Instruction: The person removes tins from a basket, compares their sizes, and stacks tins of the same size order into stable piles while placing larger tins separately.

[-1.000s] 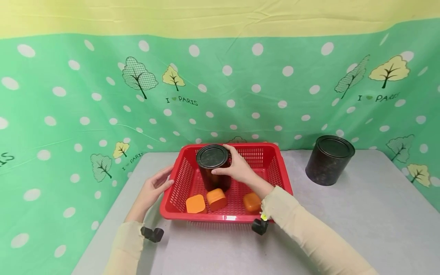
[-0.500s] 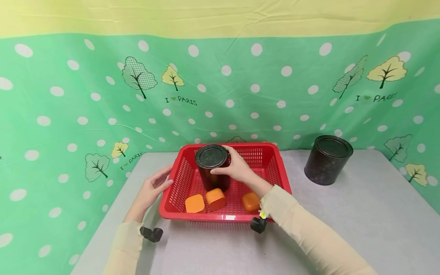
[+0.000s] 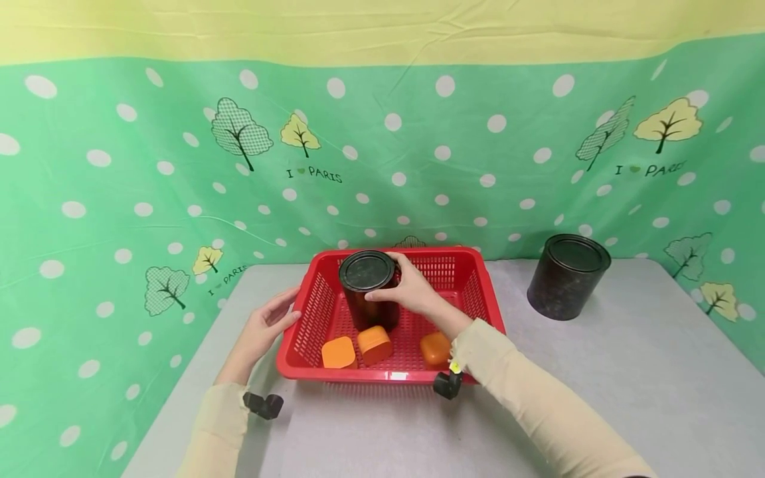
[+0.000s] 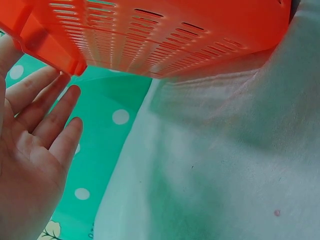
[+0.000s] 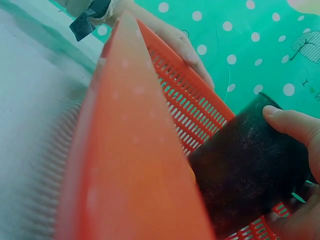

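Note:
A dark can with a black lid [image 3: 367, 271] stands upright inside the red basket [image 3: 382, 377], toward its left side. My right hand [image 3: 415, 292] grips it from the right near the top, thumb in front and fingers behind. In the right wrist view the thumb of my right hand [image 5: 295, 150] presses on the dark can [image 5: 245, 170]. Outside the basket's left rim is my left hand [image 3: 259, 332], its thumb at the rim. The left wrist view has the relaxed, nearly straight fingers of my left hand [image 4: 37, 140] touching the rim [image 4: 50, 50] from below.
Several orange blocks lie in the basket: one at front left [image 3: 339, 352], another beside it [image 3: 375, 345], one at front right [image 3: 435, 348], partly hidden by my sleeve. A wider dark can [image 3: 568, 277] stands on the grey table [image 3: 621, 358] to the right. A patterned curtain hangs behind.

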Motion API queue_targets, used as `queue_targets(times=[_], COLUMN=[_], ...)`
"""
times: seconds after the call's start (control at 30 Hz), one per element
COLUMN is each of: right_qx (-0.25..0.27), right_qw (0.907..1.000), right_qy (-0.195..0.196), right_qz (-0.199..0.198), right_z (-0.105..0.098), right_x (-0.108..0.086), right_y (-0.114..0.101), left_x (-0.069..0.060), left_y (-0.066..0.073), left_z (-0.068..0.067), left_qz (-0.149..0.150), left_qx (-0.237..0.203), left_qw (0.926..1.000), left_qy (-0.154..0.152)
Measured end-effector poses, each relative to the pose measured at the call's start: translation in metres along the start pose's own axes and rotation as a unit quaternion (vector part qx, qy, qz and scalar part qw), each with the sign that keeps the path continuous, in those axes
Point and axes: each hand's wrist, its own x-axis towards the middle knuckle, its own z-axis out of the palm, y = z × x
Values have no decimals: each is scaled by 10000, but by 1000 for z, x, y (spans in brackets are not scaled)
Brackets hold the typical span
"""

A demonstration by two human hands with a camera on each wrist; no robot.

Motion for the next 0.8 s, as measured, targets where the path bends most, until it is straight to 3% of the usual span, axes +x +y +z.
queue_targets(times=[0.8], right_qx=[64], right_qw=[9998], right_qy=[176], right_qz=[70], right_z=[-2], right_x=[1], right_y=[0], left_x=[0], left_y=[0], left_z=[0], left_qz=[-27], left_qx=[-52], left_qw=[10000], left_qy=[15])
